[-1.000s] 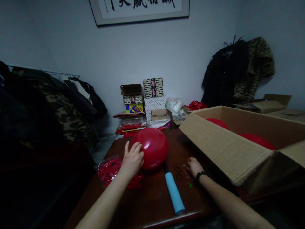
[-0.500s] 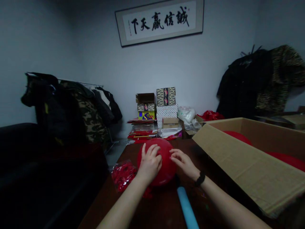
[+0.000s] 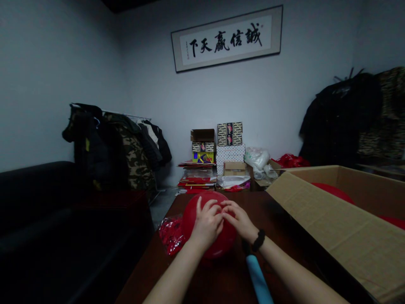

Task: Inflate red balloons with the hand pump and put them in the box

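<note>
Your round, shiny red balloon (image 3: 223, 242) sits over the dark brown wooden table (image 3: 221, 278), its near face mostly hidden behind your fingers. Your left hand (image 3: 207, 221) lies in front of the balloon, half open, index finger raised and the others bent. Your right hand (image 3: 240, 220) comes in at the balloon's right side, loosely curled, its fingertips meeting the left's (whatever they may pinch between them is hidden, so I can't tell if either has hold of anything).

Just left of the balloon you have a clear, crinkled plastic bag of red pieces (image 3: 172, 236). To its near right, a light-blue cylindrical tube with a black end (image 3: 258, 278) points up toward your right wrist, which wears a black band (image 3: 258, 240). Farther right of the balloon, a big open brown cardboard box (image 3: 322, 219) hems in your right side, its slanting flap beside your forearm; rounded red shapes (image 3: 333, 192) show inside. Beyond the balloon stand stacked patterned boxes (image 3: 230, 152) and a whitish plastic bag (image 3: 257, 157).
</note>
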{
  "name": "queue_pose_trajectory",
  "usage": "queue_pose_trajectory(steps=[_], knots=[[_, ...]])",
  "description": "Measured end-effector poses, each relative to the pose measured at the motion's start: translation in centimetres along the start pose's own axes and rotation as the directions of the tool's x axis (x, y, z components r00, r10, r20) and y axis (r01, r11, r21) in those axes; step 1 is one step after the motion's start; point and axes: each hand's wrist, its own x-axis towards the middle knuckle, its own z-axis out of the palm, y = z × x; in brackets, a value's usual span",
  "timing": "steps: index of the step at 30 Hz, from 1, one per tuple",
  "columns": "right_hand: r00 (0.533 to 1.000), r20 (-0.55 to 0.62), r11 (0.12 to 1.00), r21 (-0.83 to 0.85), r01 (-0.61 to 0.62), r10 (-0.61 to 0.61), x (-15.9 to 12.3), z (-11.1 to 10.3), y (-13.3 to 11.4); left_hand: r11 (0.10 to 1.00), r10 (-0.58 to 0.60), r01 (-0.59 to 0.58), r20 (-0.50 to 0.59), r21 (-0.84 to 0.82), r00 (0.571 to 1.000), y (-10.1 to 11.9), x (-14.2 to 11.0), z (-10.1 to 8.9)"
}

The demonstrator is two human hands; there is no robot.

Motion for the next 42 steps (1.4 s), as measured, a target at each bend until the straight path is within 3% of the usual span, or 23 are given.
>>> queue_pose_trajectory(steps=[5, 12, 15, 20, 22, 24, 27, 30, 33, 37, 42], knots=[[0.999, 0.044, 1.0, 0.007, -0.013, 0.013, -0.2, -0.4, -0.5, 1.0, 0.027, -0.027, -0.023, -0.003, 0.999, -0.5, -0.3, 0.3], [0.962, 0.271, 0.998, -0.024, 0.05, -0.041, -1.0, -2.0, -2.2, 0.999, 0.018, -0.017, -0.033, 0.031, 0.999, -1.7, -0.7, -0.4], [0.958, 0.279, 0.997, -0.033, 0.075, -0.063, -1.0, -2.5, -2.9, 0.999, 0.029, -0.028, -0.039, 0.025, 0.999, -1.5, -0.8, -0.3], [0.977, 0.206, 0.983, 0.182, 0.011, -0.049, -1.1, -2.4, -3.2, 0.998, 0.055, -0.056, -0.078, -0.014, 0.995, -0.3, -0.8, 0.3], [0.992, 0.118, 0.971, 0.238, 0.01, -0.04, -1.1, -2.0, -2.8, 0.997, 0.066, -0.069, -0.086, -0.035, 0.994, 0.4, -0.6, 0.4], [0.997, -0.049, 0.986, 0.148, 0.072, -0.065, -1.0, -1.5, -2.4, 0.996, 0.061, -0.067, -0.088, -0.06, 0.994, 1.0, -0.4, 0.4], [0.947, -0.266, 0.981, -0.128, 0.149, -0.178, -0.7, -0.9, -1.8, 0.994, 0.041, -0.052, -0.101, -0.1, 0.994, 1.8, -0.1, 0.4], [0.9, -0.368, 0.951, -0.282, 0.13, -0.232, -0.5, -0.4, -2.0, 0.991, 0.022, -0.034, -0.097, -0.128, 0.995, 2.2, 0.2, 0.3], [0.873, -0.447, 0.963, -0.256, 0.086, -0.197, -0.4, -0.1, -2.6, 0.989, 0.016, -0.026, -0.072, -0.145, 0.997, 2.2, 0.3, 0.2], [0.894, -0.442, 0.996, -0.08, 0.039, -0.07, -0.1, 0.0, -2.9, 0.989, 0.009, -0.016, -0.049, -0.148, 0.999, 2.1, 0.2, 0.2], [0.957, -0.29, 0.999, -0.034, 0.018, -0.027, -0.4, -0.6, -2.1, 0.99, -0.016, 0.012, -0.025, -0.142, 1.0, 1.5, 0.0, -0.1]])
